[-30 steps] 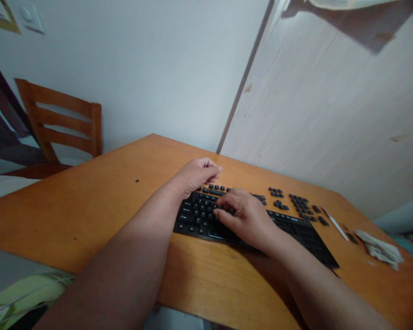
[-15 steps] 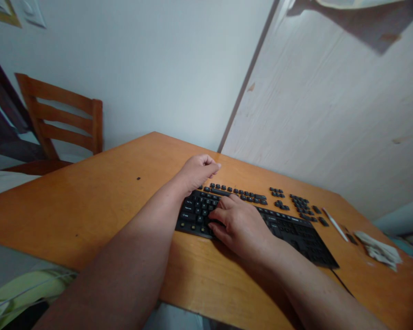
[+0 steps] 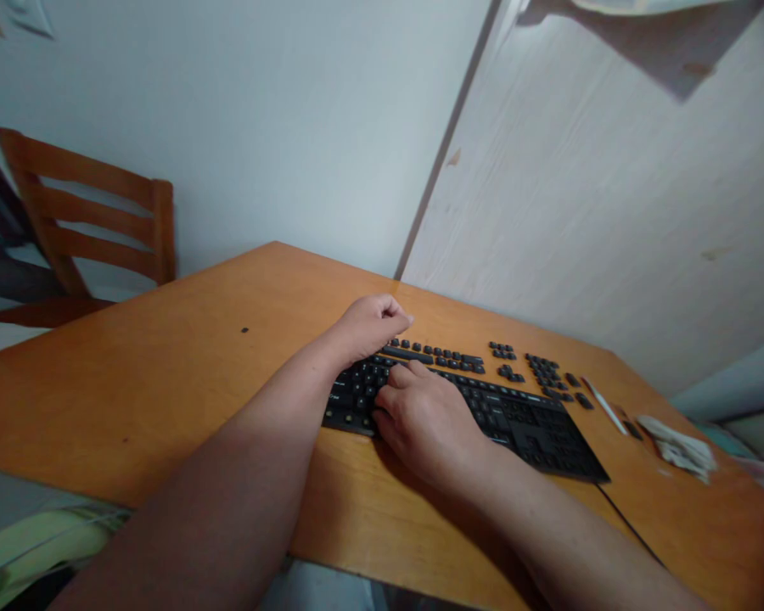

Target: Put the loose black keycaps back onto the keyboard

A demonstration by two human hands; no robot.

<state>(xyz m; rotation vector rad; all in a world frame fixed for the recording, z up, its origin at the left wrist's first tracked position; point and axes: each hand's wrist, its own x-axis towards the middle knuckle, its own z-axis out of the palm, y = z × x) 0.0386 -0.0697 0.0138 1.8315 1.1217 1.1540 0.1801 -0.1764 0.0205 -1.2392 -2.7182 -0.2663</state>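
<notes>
A black keyboard (image 3: 528, 428) lies on the orange wooden table (image 3: 184, 382). Parts of it show bare sockets. Several loose black keycaps (image 3: 442, 356) lie in rows just behind it. My left hand (image 3: 369, 325) hovers over the keyboard's far left corner, its fingers closed in a pinch; whatever it holds is hidden. My right hand (image 3: 426, 420) rests on the left part of the keyboard with its fingers bent and pressed together onto the keys, the fingertips hidden.
More loose keycaps (image 3: 544, 373) lie farther right, then a thin white stick (image 3: 603, 406) and a crumpled pale cloth (image 3: 678, 445). A wooden chair (image 3: 92, 225) stands at the table's far left. Walls close off the back and right.
My right hand has slid left along the keyboard and its fingers have curled in. My left hand has stayed closed at the far left corner.
</notes>
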